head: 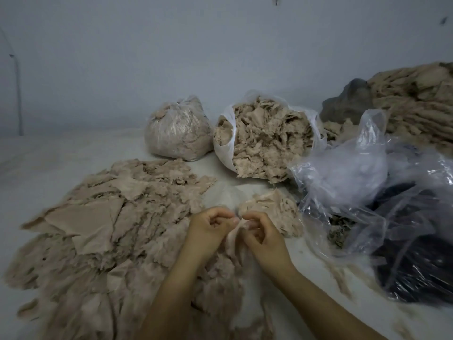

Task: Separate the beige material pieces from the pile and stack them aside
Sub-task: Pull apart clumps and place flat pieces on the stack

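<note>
A wide spread of beige material pieces (pixel 115 217) covers the left and middle of the pale surface. A smaller heap of beige pieces (pixel 274 209) lies just beyond my hands. My left hand (pixel 208 227) and my right hand (pixel 262 234) meet at the centre, fingers curled, both pinching one thin beige piece (pixel 234 238) that hangs down between them. My forearms come in from the bottom edge over the near part of the pile.
An open white bag full of beige scraps (pixel 267 141) and a tied clear bag (pixel 176 131) stand at the back. Crumpled clear plastic (pixel 348 173) over dark material (pixel 416 261) fills the right. A tall beige stack (pixel 416 104) rises far right, against the wall.
</note>
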